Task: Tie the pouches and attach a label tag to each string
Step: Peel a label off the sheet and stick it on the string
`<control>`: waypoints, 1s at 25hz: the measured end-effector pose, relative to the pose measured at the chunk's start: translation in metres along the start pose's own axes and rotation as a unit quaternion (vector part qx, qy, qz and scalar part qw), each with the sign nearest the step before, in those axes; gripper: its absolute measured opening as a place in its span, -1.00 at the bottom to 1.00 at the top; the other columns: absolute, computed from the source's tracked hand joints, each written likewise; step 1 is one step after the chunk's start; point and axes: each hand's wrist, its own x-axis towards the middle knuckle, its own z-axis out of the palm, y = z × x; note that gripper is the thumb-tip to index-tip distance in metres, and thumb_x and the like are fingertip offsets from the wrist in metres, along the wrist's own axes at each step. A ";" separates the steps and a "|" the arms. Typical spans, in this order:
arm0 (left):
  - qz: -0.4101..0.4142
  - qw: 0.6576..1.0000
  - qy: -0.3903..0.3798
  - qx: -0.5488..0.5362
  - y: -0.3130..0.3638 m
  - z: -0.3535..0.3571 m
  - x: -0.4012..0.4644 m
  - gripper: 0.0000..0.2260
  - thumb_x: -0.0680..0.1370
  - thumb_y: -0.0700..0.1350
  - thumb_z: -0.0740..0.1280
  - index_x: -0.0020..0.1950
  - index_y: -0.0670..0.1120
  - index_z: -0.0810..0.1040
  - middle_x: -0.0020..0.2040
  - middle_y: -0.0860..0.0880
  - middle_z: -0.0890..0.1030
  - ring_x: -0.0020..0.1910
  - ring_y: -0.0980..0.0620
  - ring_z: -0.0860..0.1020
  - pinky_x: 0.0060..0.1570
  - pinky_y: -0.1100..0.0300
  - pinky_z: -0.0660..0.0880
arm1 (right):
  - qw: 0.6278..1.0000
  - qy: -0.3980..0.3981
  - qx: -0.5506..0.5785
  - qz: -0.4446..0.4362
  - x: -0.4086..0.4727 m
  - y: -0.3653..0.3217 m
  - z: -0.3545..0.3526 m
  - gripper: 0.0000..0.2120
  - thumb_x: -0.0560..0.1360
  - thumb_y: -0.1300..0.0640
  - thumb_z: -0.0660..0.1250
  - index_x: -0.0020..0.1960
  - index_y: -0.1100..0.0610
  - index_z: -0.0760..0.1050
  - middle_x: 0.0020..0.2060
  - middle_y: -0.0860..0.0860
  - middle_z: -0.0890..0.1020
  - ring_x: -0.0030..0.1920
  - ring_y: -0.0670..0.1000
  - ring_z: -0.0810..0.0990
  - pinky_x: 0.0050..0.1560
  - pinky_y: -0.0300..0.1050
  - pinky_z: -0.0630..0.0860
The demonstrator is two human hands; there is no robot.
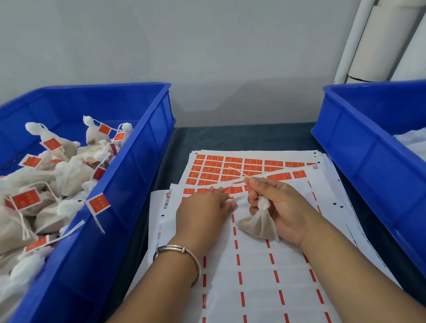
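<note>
Insp. note, head view. Pouch (260, 224) hangs from R hand (280, 207) over the label sheet (257, 273), near the sheet's centre, w/ the sheet lying mid-table between two blue crates. R hand fingers are curled round the pouch's tied white neck; forefinger and thumb pinch the string (236, 173), which runs up and left over the remaining orange labels (217, 168) at the sheet's far edge. L hand (203, 211) lies palm-down on the sheet, fingers fairly straight, tips at the nearest label row; whether a label is already lifted, cannot tell.

Left crate (121, 184), at table's left edge, holds many tied, tagged pouches. Right crate (360, 153), at right edge, shows white pouch material in its near part.

Handling, as judged: pouch is light, soft, thin mesh-like fabric w/ loose fill; body deforms if squeezed, may tear if pulled hard. Best hold is at the knotted neck, as now. String is thin and limp, so it needs tension to stay put while a label folds round it. Labels look small and thin, adhesive; likely to curl or stick to fingertips, so lift by a corner.
</note>
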 end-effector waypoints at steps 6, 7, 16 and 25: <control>0.009 0.999 0.040 -0.005 0.004 -0.002 -0.002 -0.72 0.58 0.17 0.16 0.07 0.11 0.61 -0.10 0.13 0.63 -0.17 0.11 0.54 -0.11 0.20 0.53 | 0.999 -0.016 -0.026 -0.012 0.000 -0.001 0.000 -0.85 0.34 0.06 0.39 -0.18 0.08 0.70 -0.37 0.04 0.61 -0.41 -0.07 0.55 -0.37 -0.23 0.53; 0.016 0.999 0.041 -0.001 0.004 -0.003 -0.002 -0.72 0.59 0.16 0.16 0.06 0.10 0.61 -0.11 0.12 0.62 -0.17 0.10 0.54 -0.10 0.20 0.52 | 0.999 -0.018 -0.025 -0.012 0.001 -0.001 -0.001 -0.85 0.35 0.06 0.39 -0.18 0.08 0.70 -0.37 0.04 0.61 -0.41 -0.07 0.55 -0.37 -0.23 0.53; 0.011 0.996 0.080 -0.034 0.000 0.004 0.002 -0.74 0.60 0.10 0.15 0.05 0.09 0.62 -0.08 0.11 0.64 -0.22 0.15 0.50 -0.15 0.31 0.41 | 0.999 -0.026 -0.022 -0.023 0.002 0.000 -0.003 -0.86 0.43 0.09 0.37 -0.17 0.07 0.70 -0.36 0.04 0.61 -0.40 -0.07 0.56 -0.36 -0.23 0.53; -0.166 0.939 0.160 -0.255 -0.001 -0.001 0.008 -0.78 0.54 -0.02 0.30 -0.32 0.05 0.50 -0.35 0.24 0.45 -0.33 0.14 0.49 -0.37 0.41 0.30 | 0.997 0.007 -0.069 -0.041 0.000 -0.003 0.001 -0.88 0.40 0.00 0.39 -0.18 -0.02 0.70 -0.25 -0.03 0.69 -0.30 -0.06 0.64 -0.30 -0.20 0.57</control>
